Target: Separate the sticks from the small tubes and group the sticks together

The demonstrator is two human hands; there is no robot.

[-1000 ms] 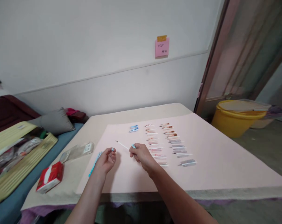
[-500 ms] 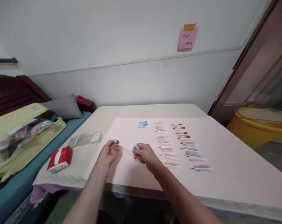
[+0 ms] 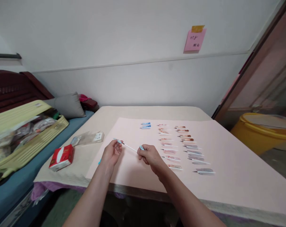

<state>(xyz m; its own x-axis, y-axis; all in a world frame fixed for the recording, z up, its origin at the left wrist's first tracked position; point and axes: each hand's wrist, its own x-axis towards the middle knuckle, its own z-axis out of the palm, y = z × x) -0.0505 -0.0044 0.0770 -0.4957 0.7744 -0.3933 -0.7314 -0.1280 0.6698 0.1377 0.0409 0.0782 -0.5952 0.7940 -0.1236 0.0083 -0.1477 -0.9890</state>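
Observation:
My left hand (image 3: 111,153) is closed in a pinch on a small light-blue pen part (image 3: 118,141). A thin white pen refill (image 3: 130,147) spans the gap between my hands, its dark tip right beside that part. My right hand (image 3: 149,154) is closed round the refill's other end, and a second light-blue pen piece (image 3: 141,147) sticks up from its fingers. Whether this piece is separate from the refill I cannot tell. Close to my left forearm lies a bright blue bit (image 3: 100,161), partly hidden.
Rows of blue pens (image 3: 146,127), pinkish pens (image 3: 169,151), brown pens (image 3: 185,136) and grey pens (image 3: 204,171) lie with white refills on the pink sheet (image 3: 230,151). Left are a clear bag (image 3: 88,138) and a red tissue pack (image 3: 62,157).
The light-blue part in my left hand now shows more of its length, and the bright blue bit by my forearm has come into sight. Both hands stay nearly in place.

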